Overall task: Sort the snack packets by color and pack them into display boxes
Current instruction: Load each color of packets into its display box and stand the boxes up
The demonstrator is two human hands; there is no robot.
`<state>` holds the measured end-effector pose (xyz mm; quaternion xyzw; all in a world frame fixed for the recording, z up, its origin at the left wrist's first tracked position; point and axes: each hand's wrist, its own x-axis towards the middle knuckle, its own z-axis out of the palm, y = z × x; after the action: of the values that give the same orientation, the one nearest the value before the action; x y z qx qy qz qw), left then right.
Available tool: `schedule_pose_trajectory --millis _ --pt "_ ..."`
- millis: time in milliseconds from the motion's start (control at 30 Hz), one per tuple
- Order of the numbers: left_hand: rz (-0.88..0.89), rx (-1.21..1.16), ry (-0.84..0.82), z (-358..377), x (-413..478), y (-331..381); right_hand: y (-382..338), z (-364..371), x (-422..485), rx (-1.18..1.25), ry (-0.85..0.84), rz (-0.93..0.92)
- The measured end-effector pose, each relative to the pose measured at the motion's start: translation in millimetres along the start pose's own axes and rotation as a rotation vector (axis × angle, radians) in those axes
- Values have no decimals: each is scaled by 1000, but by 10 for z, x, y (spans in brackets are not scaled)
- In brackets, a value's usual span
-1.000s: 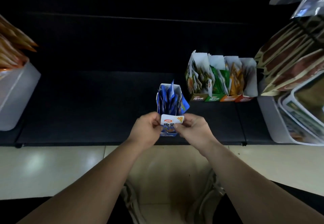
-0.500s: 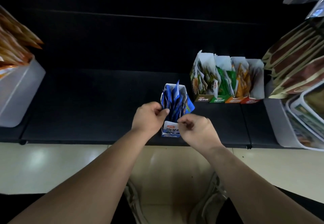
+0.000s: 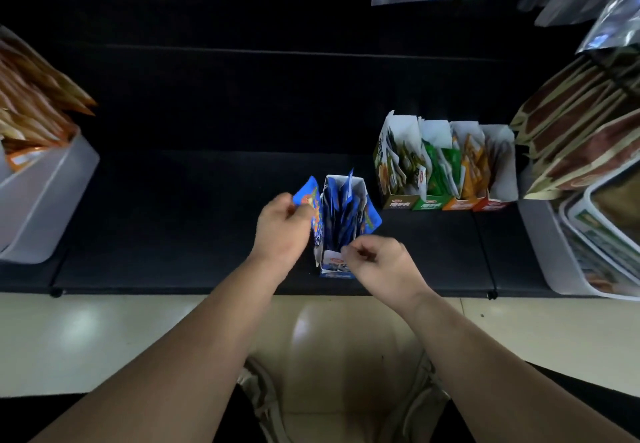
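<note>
A blue display box (image 3: 335,264) stands near the front edge of the dark shelf (image 3: 173,221), stuffed with upright blue snack packets (image 3: 341,214). My left hand (image 3: 282,231) grips one blue packet (image 3: 308,196) at the box's left side, partly pulled out and leaning left. My right hand (image 3: 379,262) is at the box's front right corner with curled fingers touching the front flap; whether it pinches the flap is unclear. Another blue packet (image 3: 370,219) sticks out on the right of the box.
A row of display boxes (image 3: 446,203) with olive, green, orange and red packets stands to the right. White bins hold orange packets at the left (image 3: 45,193) and brown packs at the right (image 3: 554,255). Bags hang above right. Pale floor lies below the shelf edge.
Both hands left the box's front flap. My left hand went up to the box's left side and took hold of a blue packet, which now leans out to the left.
</note>
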<state>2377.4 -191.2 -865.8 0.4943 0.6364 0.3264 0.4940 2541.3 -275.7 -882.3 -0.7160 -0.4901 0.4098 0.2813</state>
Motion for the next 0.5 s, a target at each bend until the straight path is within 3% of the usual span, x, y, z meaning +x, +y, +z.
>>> schedule_pose_trajectory --millis 167,367,500 --pt "23 -58 8 -279 -155 189 -116 -1 28 127 139 99" --pt "40 -121 -87 -307 -234 148 -196 8 -108 172 95 183" --pt "-72 -277 -148 -220 -263 197 -201 -59 -116 305 34 256"
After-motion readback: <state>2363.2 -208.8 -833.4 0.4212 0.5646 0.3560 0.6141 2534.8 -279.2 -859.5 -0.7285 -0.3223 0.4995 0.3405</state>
